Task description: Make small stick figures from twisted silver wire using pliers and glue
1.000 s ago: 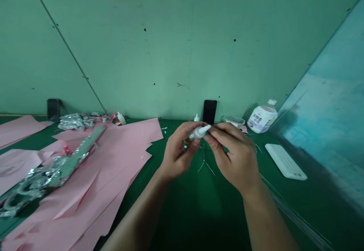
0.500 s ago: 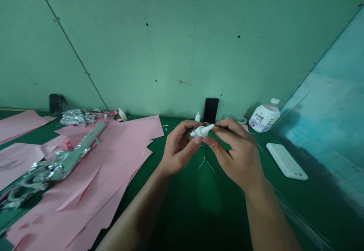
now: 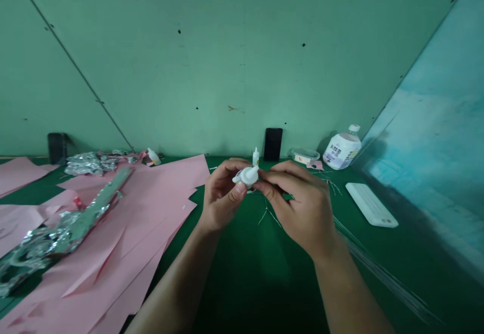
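Observation:
My left hand (image 3: 223, 198) is closed around a small white glue bottle (image 3: 247, 176), whose tapered nozzle tips up and to the right. My right hand (image 3: 302, 200) has its thumb and forefinger pinched together right by the nozzle. What those fingertips hold, if anything, is too small to tell. Just beyond the hands stands another small white bottle (image 3: 256, 156) with a pointed nozzle. Below them, thin forked wire (image 3: 266, 210) shows against the green tabletop (image 3: 249, 283).
Pink paper sheets (image 3: 151, 213) cover the left side, with crumpled silver foil (image 3: 71, 223) on top. Against the wall leans a black phone (image 3: 273, 144). To the right are a clear container (image 3: 305, 155), a labelled bottle (image 3: 341, 150), a white slab (image 3: 371, 205) and long thin wires (image 3: 385, 268).
The nozzle now points more toward me and looks shorter. Both hands appear further left in the picture as the view has turned slightly right.

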A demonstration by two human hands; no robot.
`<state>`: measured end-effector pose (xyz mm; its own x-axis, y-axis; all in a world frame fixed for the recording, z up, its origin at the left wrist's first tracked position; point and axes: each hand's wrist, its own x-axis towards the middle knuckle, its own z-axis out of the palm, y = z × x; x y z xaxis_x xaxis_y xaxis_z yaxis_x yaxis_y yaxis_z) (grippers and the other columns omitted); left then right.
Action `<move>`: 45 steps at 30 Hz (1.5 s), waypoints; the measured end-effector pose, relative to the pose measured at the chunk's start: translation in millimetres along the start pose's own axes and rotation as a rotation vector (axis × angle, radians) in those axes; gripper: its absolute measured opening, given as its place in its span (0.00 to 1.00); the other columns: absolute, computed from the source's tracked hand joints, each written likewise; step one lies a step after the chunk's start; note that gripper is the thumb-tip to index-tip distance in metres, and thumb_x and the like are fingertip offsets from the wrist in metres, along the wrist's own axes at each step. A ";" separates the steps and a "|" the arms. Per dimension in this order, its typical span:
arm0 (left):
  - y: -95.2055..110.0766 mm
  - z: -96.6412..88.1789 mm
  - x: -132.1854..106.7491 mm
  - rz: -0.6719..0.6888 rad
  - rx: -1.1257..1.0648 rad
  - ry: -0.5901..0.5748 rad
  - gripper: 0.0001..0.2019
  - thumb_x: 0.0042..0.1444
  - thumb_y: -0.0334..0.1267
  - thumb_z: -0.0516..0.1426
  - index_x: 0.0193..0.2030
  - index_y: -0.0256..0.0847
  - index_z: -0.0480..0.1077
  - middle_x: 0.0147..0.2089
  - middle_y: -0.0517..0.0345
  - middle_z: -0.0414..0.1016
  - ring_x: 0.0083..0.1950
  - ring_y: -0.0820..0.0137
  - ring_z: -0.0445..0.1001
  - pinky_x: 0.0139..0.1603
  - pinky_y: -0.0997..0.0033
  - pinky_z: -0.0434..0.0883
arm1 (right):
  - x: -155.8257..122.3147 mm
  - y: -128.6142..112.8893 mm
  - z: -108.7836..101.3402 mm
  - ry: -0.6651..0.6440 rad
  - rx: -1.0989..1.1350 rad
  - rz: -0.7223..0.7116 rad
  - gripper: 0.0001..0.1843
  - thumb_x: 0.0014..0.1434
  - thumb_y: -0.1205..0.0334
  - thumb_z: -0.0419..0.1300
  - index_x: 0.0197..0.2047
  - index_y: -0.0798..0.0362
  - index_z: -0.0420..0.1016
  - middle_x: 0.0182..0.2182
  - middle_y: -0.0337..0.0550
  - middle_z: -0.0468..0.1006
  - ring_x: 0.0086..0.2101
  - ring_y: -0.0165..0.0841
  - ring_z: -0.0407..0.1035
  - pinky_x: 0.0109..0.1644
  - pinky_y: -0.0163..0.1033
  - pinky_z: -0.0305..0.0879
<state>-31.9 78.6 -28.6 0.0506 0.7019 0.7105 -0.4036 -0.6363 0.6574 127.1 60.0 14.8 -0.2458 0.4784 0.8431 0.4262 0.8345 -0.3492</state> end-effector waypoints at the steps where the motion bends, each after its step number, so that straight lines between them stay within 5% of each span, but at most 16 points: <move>1: -0.2 0.5 0.2 0.003 -0.010 0.004 0.11 0.57 0.38 0.61 0.46 0.41 0.73 0.43 0.53 0.70 0.40 0.71 0.70 0.38 0.71 0.71 | -0.5 -1.0 0.8 0.002 0.005 0.015 0.05 0.61 0.68 0.61 0.39 0.57 0.80 0.31 0.44 0.77 0.32 0.30 0.71 0.36 0.37 0.69; 12: -3.8 0.6 -0.8 -0.003 0.008 0.078 0.11 0.56 0.40 0.62 0.44 0.41 0.73 0.41 0.53 0.68 0.41 0.69 0.69 0.39 0.70 0.71 | -0.6 -7.4 4.9 -0.065 0.052 0.124 0.07 0.62 0.66 0.60 0.41 0.55 0.79 0.33 0.44 0.78 0.33 0.31 0.72 0.36 0.38 0.70; 17: -1.2 2.2 2.1 0.012 0.014 0.079 0.10 0.55 0.42 0.62 0.42 0.41 0.73 0.41 0.53 0.66 0.39 0.69 0.69 0.39 0.68 0.71 | -1.0 -8.7 7.0 0.012 0.034 0.119 0.06 0.61 0.66 0.62 0.40 0.56 0.79 0.32 0.45 0.79 0.32 0.31 0.73 0.37 0.37 0.71; 23: -0.4 2.8 2.9 0.015 -0.033 0.062 0.08 0.55 0.39 0.62 0.41 0.42 0.74 0.40 0.54 0.68 0.39 0.69 0.70 0.39 0.68 0.71 | -1.1 -10.8 7.0 0.040 0.039 0.126 0.07 0.56 0.63 0.67 0.37 0.56 0.79 0.30 0.43 0.78 0.29 0.29 0.72 0.31 0.35 0.69; 31: 0.6 -0.5 0.6 -0.010 -0.014 -0.010 0.10 0.58 0.41 0.60 0.46 0.44 0.75 0.41 0.52 0.69 0.37 0.71 0.70 0.30 0.73 0.71 | -2.4 -7.2 2.2 -0.001 -0.011 0.063 0.03 0.60 0.66 0.63 0.35 0.54 0.79 0.30 0.42 0.80 0.30 0.30 0.74 0.34 0.36 0.70; 45: 6.4 -4.9 2.7 0.047 0.053 -0.056 0.11 0.57 0.40 0.61 0.45 0.41 0.73 0.40 0.53 0.70 0.36 0.70 0.70 0.32 0.72 0.70 | -2.4 -8.7 1.6 -0.002 0.022 0.044 0.04 0.61 0.66 0.61 0.36 0.55 0.78 0.29 0.42 0.80 0.30 0.29 0.73 0.33 0.35 0.70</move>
<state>-38.9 78.0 -23.7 0.0841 0.6529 0.7528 -0.3580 -0.6852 0.6343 122.6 52.0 15.2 -0.2295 0.5150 0.8259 0.4177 0.8186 -0.3943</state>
